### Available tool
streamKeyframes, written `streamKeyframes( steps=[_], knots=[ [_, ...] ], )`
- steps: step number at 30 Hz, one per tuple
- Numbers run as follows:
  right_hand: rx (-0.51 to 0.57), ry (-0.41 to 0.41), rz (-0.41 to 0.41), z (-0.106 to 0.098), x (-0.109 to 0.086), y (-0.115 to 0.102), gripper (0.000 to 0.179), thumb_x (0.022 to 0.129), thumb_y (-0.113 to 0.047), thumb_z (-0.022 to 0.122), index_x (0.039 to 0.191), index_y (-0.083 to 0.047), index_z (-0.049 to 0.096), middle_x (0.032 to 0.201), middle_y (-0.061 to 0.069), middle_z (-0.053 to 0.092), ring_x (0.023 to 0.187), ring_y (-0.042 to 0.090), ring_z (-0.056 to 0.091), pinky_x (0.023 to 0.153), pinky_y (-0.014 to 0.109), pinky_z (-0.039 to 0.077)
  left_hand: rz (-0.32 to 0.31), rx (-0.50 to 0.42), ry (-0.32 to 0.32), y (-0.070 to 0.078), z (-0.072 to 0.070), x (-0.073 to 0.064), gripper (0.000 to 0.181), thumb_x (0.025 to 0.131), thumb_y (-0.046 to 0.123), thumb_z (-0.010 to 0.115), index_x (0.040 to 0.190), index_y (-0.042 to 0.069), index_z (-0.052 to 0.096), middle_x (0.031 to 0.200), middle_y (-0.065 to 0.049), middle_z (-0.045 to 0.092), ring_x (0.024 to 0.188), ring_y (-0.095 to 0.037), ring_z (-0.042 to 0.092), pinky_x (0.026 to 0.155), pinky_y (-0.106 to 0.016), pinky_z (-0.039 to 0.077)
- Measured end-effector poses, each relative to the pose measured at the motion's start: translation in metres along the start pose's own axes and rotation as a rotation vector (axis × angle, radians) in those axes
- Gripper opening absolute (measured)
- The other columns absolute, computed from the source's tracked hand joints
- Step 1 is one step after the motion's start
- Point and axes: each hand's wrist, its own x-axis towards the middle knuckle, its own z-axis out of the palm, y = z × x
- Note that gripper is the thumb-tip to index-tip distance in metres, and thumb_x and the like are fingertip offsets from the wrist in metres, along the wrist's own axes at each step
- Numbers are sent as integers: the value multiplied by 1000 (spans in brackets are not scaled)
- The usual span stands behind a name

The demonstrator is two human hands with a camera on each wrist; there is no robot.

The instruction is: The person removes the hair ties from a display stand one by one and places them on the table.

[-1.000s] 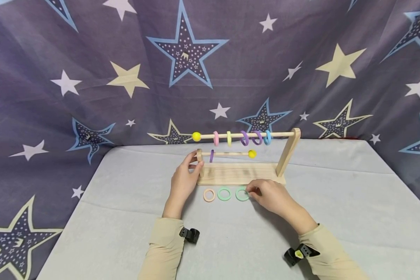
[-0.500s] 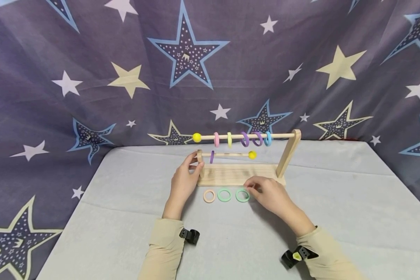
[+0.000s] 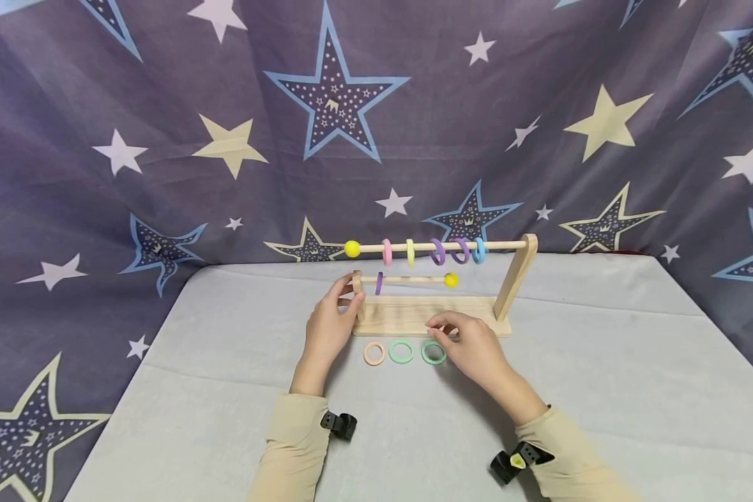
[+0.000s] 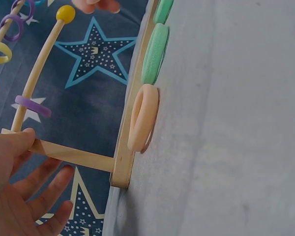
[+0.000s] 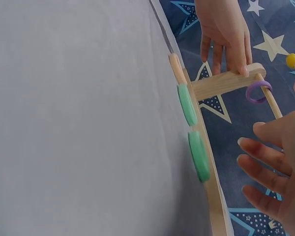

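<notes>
My left hand (image 3: 330, 324) grips the short upright post (image 4: 78, 155) of a wooden ring rack (image 3: 408, 315), thumb on one side and fingers on the other. A purple ring (image 4: 33, 105) hangs on the rack's short lower bar, close to that hand. My right hand (image 3: 477, 348) hovers above the front edge of the rack's base, fingers loosely bent with nothing between them. Just below its fingertips lies the right-hand green ring (image 5: 199, 156). Beside it in a row on the table are another green ring (image 5: 187, 104) and a peach ring (image 4: 143, 118).
The rack's long upper bar (image 3: 502, 245) carries pink (image 3: 387, 252), yellow (image 3: 411, 253), purple and blue (image 3: 479, 251) rings. Yellow balls (image 3: 352, 249) cap the bars' free ends. A tall post (image 3: 516, 277) stands at right. Behind the grey-covered table (image 3: 194, 432) hangs a starry curtain (image 3: 182, 104).
My right hand has moved left and slightly away from me, off the edge of the right-hand green ring to above the rack's base. My left hand stays on the post.
</notes>
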Motion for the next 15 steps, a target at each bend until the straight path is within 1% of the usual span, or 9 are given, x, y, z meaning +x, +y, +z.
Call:
streamKeyframes(
  steps=[5, 9, 15],
  knots=[
    [34, 46, -11, 7, 3, -5, 7, 89, -11, 75, 96, -13, 75, 90, -3, 73, 76, 12, 64, 68, 34, 54, 1, -2, 2, -1, 0, 0, 48, 100, 33, 61, 145, 21, 50, 132, -3, 63, 107, -24, 66, 88, -53, 48],
    [71, 72, 9, 11, 7, -11, 7, 90, -11, 74, 96, -12, 75, 91, -3, 73, 78, 11, 64, 69, 35, 54, 2, -4, 4, 0, 0, -1, 48, 99, 32, 61, 145, 21, 50, 132, -3, 63, 107, -24, 66, 88, -53, 48],
    [132, 85, 45, 18, 12, -17, 8, 90, -13, 74, 98, -12, 76, 92, -4, 74, 80, 12, 65, 72, 38, 53, 6, -1, 11, -1, 1, 0, 48, 99, 32, 61, 145, 20, 51, 131, -4, 64, 106, -24, 66, 88, -53, 48]
  ],
)
